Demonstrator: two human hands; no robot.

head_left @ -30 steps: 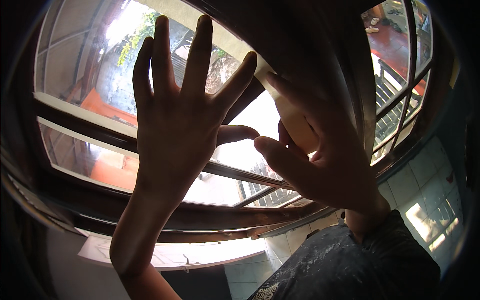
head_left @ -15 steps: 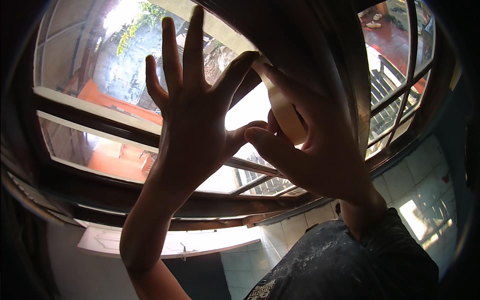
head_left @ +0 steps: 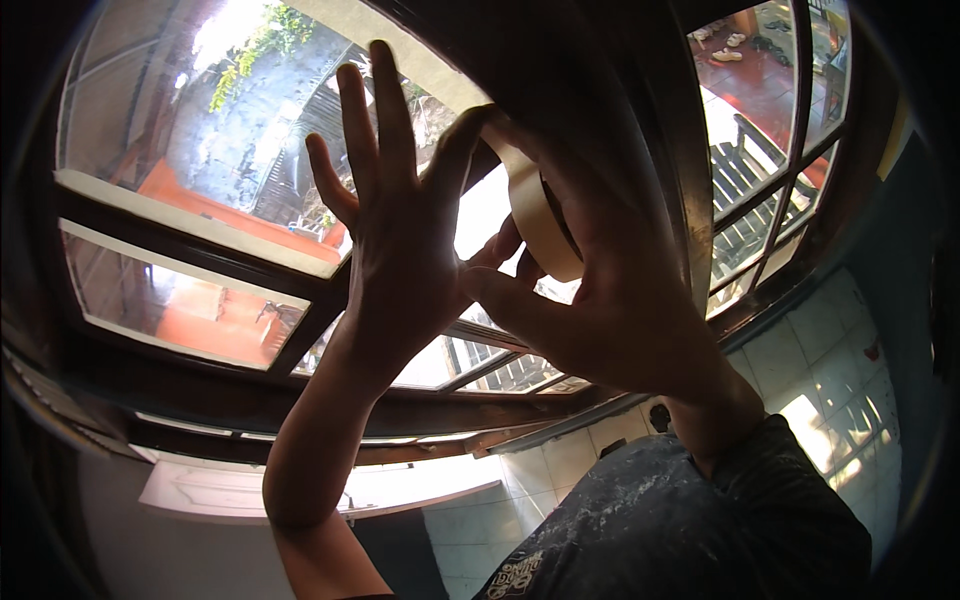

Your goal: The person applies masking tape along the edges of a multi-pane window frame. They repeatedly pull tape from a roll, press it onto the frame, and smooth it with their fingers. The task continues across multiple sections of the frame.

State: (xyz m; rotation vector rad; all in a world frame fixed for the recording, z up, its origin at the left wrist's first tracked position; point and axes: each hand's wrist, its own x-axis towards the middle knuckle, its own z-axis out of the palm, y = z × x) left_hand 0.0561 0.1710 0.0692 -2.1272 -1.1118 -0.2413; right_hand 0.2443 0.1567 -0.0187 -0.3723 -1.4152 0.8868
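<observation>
My right hand (head_left: 610, 270) grips a roll of cream masking tape (head_left: 543, 225), its thumb reaching left below the roll. My left hand (head_left: 405, 250) is raised just left of it, in front of the window. The left index finger bends over to the roll's upper end, close to the right fingertips. Around the left thumb the two hands meet or overlap. Bright glass shows between the left index finger and thumb, and the other left fingers stand spread. Whether the left index finger presses on a tape end is too dark to tell.
Dark window frames (head_left: 190, 395) surround several panes, with cream strips (head_left: 190, 222) along some edges. A dark upright post (head_left: 665, 130) stands right behind the right hand. Below are a white panel (head_left: 230, 490) and pale floor tiles (head_left: 810, 350). A slatted bench (head_left: 735, 165) shows outside.
The view has shifted a little. My left hand has tilted and come closer to the right hand, its spread fingers lower. The tape roll stays in my right hand.
</observation>
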